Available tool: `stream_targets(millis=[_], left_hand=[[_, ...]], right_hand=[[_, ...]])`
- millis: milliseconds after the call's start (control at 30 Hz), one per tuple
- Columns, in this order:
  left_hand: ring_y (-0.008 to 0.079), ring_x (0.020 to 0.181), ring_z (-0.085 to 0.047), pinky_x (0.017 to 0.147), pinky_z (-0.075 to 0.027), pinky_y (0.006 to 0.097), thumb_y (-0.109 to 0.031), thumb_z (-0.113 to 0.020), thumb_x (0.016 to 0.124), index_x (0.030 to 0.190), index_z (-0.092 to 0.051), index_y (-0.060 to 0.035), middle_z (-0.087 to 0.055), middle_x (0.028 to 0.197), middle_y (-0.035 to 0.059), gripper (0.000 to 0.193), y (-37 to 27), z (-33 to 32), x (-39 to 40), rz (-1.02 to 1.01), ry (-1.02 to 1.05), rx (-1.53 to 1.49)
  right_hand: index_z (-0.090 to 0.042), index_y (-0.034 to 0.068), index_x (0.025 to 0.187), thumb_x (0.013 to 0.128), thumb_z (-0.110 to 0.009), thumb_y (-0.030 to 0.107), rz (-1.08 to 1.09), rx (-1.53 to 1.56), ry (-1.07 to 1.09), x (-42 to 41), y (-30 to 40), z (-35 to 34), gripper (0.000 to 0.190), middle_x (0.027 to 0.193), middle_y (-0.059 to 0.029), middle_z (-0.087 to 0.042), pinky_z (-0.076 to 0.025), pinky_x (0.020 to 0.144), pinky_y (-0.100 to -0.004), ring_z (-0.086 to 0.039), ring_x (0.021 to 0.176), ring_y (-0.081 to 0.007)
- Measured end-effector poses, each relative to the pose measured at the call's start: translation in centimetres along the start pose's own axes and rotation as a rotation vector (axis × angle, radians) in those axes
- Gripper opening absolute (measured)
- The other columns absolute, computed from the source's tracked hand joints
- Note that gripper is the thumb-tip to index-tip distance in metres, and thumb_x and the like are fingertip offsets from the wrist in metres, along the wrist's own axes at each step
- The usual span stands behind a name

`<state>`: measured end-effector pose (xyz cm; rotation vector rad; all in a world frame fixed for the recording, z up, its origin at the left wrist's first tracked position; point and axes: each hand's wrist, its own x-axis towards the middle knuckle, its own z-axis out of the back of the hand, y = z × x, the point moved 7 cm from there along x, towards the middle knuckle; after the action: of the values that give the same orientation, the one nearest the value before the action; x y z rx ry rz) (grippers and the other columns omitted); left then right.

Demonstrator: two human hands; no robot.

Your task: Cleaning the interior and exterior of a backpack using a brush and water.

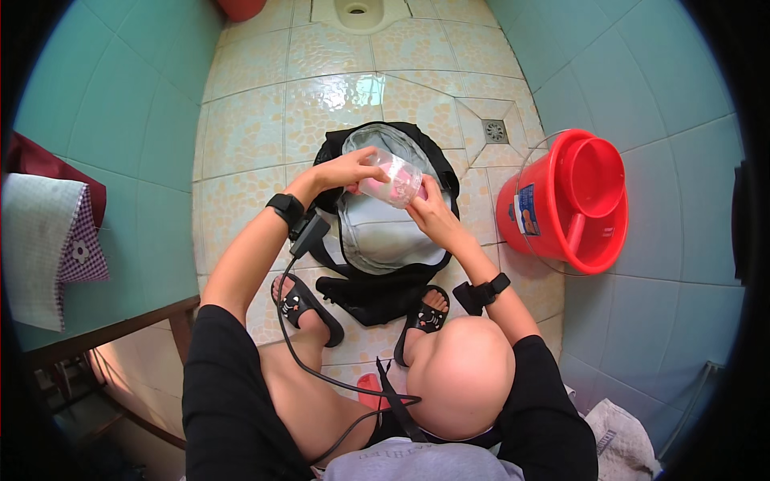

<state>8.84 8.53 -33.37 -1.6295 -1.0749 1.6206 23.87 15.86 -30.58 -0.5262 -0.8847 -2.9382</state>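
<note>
Both hands hold a clear plastic container (394,179) with something pink in or behind it; I cannot tell exactly what. My left hand (343,171) grips its left end, fingers over the top. At the other end, my right hand (434,213) supports it from the lower right. Below the container lies a black bag (446,150), spread open on the floor, its pale grey lining (385,234) showing. The container covers part of the bag's inside.
A red bucket (529,198) with a red dipper (595,177) inside stands at the right wall. A floor drain (495,131) lies beyond it, and a squat toilet (359,15) is at the far end. Cloths (45,240) hang at left. A black cable (319,376) crosses my legs.
</note>
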Motion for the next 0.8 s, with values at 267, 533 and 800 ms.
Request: stream_targets(millis=[267, 533, 800], left_hand=[[0.0124, 0.077, -0.053, 0.058, -0.044, 0.0245, -0.036, -0.068, 0.070, 0.119, -0.045, -0.0101, -0.057, 0.092, 0.0044, 0.060, 1.0, 4.0, -1.0, 0.025, -0.174, 0.217], [0.0101, 0.059, -0.046, 0.049, -0.038, 0.0214, -0.032, -0.064, 0.076, 0.129, -0.033, -0.0071, -0.052, 0.080, 0.0060, 0.066, 3.3, 5.0, -1.7, 0.033, -0.194, 0.016], [0.0126, 0.062, -0.047, 0.054, -0.041, 0.0248, -0.043, -0.060, 0.079, 0.132, -0.029, -0.0093, -0.051, 0.087, 0.0090, 0.070, 2.8, 2.1, -0.1, 0.041, -0.128, -0.020]], right_hand=[[-0.052, 0.008, 0.120, 0.081, -0.054, 0.003, 0.033, -0.353, 0.128, -2.8, -3.2, -0.2, 0.039, 0.116, -0.0240, -0.043, -0.041, 0.089, -0.0410, -0.047, 0.102, -0.0376], [-0.049, 0.010, 0.127, 0.084, -0.058, 0.007, -0.237, -0.059, 0.001, -4.1, -3.3, 1.4, 0.044, 0.112, -0.0222, -0.042, -0.041, 0.090, -0.0390, -0.047, 0.102, -0.0371], [-0.050, 0.006, 0.125, 0.086, -0.056, 0.009, -0.301, 0.276, -0.014, -1.3, -1.4, -0.6, 0.039, 0.108, -0.0200, -0.041, -0.040, 0.089, -0.0363, -0.048, 0.101, -0.0342]])
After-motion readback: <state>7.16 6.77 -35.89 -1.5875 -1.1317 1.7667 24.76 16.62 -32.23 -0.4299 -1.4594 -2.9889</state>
